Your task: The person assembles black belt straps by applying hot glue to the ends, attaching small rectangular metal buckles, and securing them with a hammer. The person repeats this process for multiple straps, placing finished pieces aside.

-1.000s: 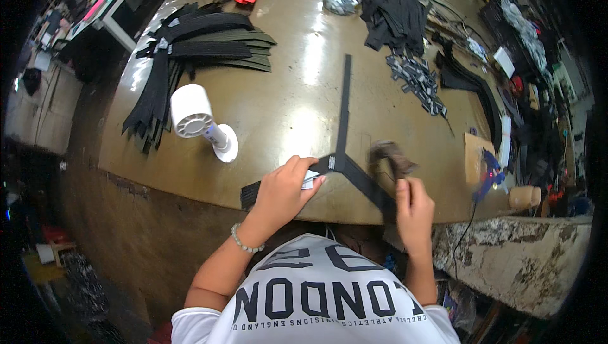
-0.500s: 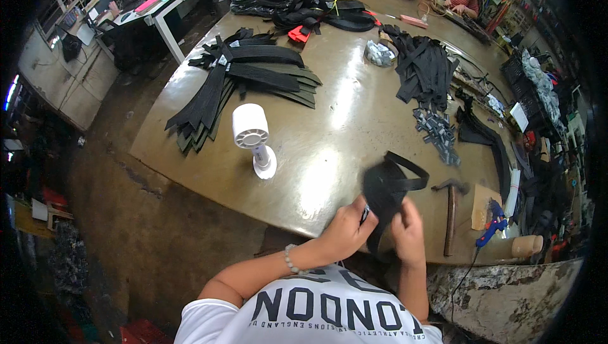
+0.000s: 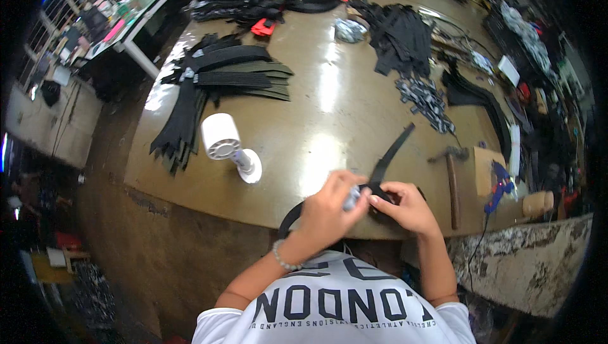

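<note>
A long black strap (image 3: 391, 152) lies across the near edge of the brown worktable (image 3: 329, 100), one end pointing away to the right, the other curling off the edge at the left. My left hand (image 3: 329, 211) grips the strap near its middle, with something small and metal-coloured between the fingers. My right hand (image 3: 405, 205) pinches the same strap just to the right; the two hands touch. A hammer (image 3: 451, 179) lies on the table right of my right hand.
A small white fan (image 3: 228, 146) stands left of my hands. Piles of black straps (image 3: 215, 78) and black pieces (image 3: 396, 34) cover the far table, with a heap of metal buckles (image 3: 425, 97). A wooden block (image 3: 487, 170) and a blue tool (image 3: 500, 186) sit at the right.
A second ago my right hand held the hammer on the flat strap; now the hammer lies on the table and both hands hold the strap, which was lifted and folded in between.
</note>
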`<action>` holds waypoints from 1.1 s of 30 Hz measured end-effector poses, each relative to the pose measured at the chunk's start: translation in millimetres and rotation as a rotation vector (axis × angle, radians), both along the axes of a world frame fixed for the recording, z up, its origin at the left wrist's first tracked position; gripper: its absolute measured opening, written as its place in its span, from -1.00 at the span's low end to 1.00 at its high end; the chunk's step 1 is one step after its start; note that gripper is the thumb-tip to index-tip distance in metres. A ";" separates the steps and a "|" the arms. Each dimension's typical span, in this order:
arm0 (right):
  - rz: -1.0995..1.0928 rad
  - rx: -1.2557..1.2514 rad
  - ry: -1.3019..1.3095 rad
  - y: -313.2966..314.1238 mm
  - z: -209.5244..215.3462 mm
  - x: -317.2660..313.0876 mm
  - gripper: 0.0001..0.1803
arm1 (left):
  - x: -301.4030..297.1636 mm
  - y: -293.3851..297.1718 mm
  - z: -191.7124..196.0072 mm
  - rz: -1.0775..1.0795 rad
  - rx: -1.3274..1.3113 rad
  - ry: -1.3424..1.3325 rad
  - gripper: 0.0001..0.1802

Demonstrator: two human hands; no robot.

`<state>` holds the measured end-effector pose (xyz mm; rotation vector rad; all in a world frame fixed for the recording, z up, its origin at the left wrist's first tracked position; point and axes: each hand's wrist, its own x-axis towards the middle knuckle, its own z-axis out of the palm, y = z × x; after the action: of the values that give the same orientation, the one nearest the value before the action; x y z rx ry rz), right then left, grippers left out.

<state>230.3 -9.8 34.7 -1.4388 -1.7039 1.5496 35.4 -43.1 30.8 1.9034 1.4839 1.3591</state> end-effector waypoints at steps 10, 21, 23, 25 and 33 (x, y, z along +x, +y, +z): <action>0.053 0.671 0.190 33.9 9.6 -22.6 -0.55 | -12.3 23.2 -24.9 -0.035 -0.323 0.063 -0.83; 0.032 0.778 -0.299 12.4 -37.6 -44.6 -0.59 | -3.5 23.7 -39.4 0.051 -0.162 0.142 -0.81; 0.055 0.943 -0.335 5.4 -41.6 -38.1 -0.65 | -2.2 24.2 -39.5 0.071 -0.117 0.165 -0.82; 0.066 1.030 -0.368 -4.4 -42.4 -33.4 -0.70 | -0.3 22.1 -38.7 0.066 -0.134 0.191 -0.79; 0.111 1.080 -0.406 -28.7 -42.4 -33.5 -0.71 | 1.6 18.4 -36.4 -0.001 -0.172 0.336 -0.71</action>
<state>196.8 -38.5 -7.8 -1.0655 -2.3034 0.1744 37.0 -24.7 -5.7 2.0906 1.6906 0.9059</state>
